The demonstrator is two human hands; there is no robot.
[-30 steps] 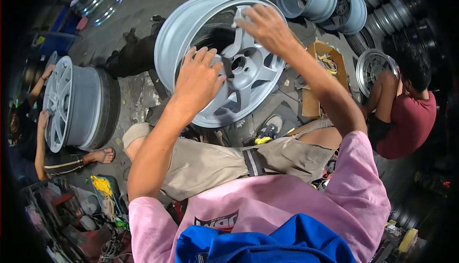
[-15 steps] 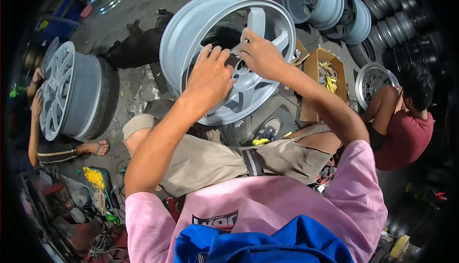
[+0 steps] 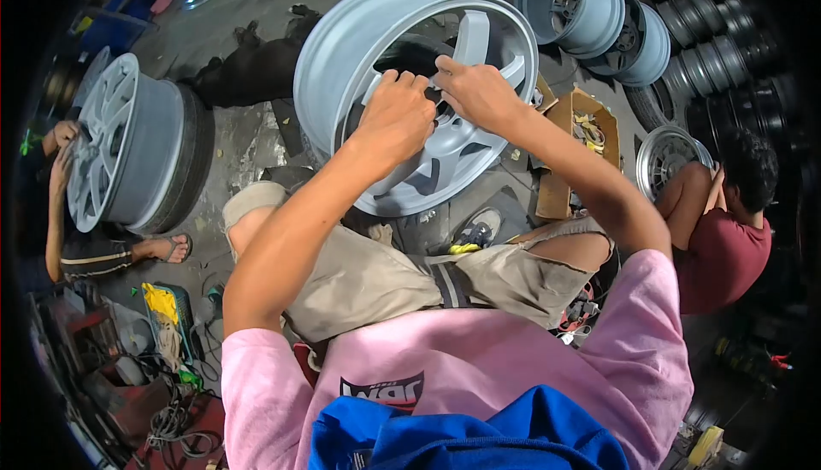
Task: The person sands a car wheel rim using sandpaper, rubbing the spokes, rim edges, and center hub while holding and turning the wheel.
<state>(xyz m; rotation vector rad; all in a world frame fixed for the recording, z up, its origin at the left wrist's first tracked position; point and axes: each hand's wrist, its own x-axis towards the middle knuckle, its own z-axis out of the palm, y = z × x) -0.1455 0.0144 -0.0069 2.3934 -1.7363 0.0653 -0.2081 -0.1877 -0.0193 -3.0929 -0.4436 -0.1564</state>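
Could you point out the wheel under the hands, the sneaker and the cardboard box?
Wheel [image 3: 329,59]: head view, outer wall.
Sneaker [image 3: 483,224]: head view, upper.
Cardboard box [image 3: 554,198]: head view, near side.

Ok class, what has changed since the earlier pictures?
The right hand has come down from the upper spoke to the middle of the wheel, beside the left hand, which was spread and is now curled. Whether either grips anything is unclear. The wheel stays in front.

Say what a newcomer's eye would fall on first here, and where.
Likely the big grey rim at top centre, the left hand and right hand close together over its face. Next, the pink shirt across the bottom, with blue cloth over it. Then the spoked rim at far left.
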